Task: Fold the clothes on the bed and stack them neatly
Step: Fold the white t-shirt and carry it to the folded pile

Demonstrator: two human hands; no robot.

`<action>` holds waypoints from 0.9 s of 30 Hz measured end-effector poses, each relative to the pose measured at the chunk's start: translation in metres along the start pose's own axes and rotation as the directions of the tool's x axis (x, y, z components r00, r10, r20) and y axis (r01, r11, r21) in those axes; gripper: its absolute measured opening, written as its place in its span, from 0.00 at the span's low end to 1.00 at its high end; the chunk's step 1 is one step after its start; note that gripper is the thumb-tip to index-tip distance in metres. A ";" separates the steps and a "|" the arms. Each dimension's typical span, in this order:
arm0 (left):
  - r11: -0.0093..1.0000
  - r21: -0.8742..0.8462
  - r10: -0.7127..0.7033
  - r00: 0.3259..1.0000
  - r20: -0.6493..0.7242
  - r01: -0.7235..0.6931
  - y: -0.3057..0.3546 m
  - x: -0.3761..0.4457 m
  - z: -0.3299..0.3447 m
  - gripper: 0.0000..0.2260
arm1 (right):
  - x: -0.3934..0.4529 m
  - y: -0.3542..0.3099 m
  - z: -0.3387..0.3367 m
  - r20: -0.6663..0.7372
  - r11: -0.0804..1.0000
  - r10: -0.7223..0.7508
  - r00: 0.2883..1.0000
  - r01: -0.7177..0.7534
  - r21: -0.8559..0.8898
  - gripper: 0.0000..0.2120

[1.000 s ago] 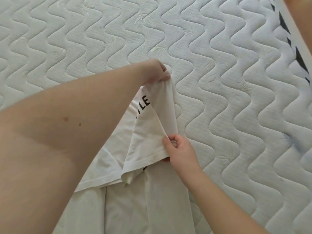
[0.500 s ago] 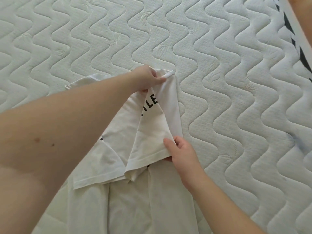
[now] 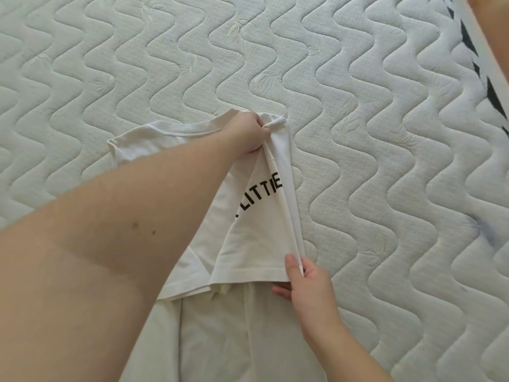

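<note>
- Your white T-shirt [image 3: 256, 230] lies on the quilted mattress [image 3: 385, 133], in the lower middle of the view, with its right side lifted and folded over toward the centre.
- Your left hand [image 3: 248, 133] reaches across to the far end of that fold, near the neckline; the fingers are curled and bunch the cloth at the shoulder (the fingertips themselves are tucked out of sight).
- Your right hand [image 3: 303, 282] holds the near end of the same fold at the hem: the thumb lies on top of the cloth, and the other fingers are underneath, so the edge is pinched between them.
- Between your two hands the folded edge runs in a fairly straight line, raised slightly off the mattress.
- Black letters [image 3: 261, 194] printed on the shirt show on the turned-over panel, partly cut off by the fold.
- The collar and the left shoulder lie flat on the mattress, beyond your left forearm.
- At the top right corner, the mattress edge carries a white band with dark marks [image 3: 473, 59].
</note>
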State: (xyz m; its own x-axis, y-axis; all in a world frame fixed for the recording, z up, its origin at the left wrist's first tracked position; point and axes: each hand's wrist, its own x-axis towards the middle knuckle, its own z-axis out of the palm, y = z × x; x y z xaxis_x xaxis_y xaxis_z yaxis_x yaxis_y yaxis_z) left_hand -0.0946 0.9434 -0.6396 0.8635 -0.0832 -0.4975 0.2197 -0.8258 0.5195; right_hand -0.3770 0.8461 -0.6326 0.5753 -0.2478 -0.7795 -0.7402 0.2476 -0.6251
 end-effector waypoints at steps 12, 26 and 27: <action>0.985 0.147 0.080 0.991 0.107 -0.096 0.003 -0.015 0.004 0.21 | -0.011 -0.004 0.005 0.168 0.990 0.138 0.976 -0.131 -0.052 0.12; 0.988 0.137 0.076 0.997 -0.022 -0.072 0.001 -0.038 0.004 0.21 | 0.008 -0.002 0.002 0.149 0.964 0.182 0.972 -0.146 -0.225 0.15; 0.979 0.198 0.037 0.999 0.034 -0.043 -0.003 -0.045 0.001 0.23 | 0.009 -0.001 0.002 0.150 0.963 0.181 0.972 -0.144 -0.227 0.15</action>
State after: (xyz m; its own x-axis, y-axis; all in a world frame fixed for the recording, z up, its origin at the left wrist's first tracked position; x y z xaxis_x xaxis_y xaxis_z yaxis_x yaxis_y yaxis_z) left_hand -0.1350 0.9487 -0.6193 0.8552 -0.1322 -0.5012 0.0885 -0.9155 0.3926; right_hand -0.3699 0.8458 -0.6392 0.4774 -0.0556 -0.8769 -0.8750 0.0614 -0.4803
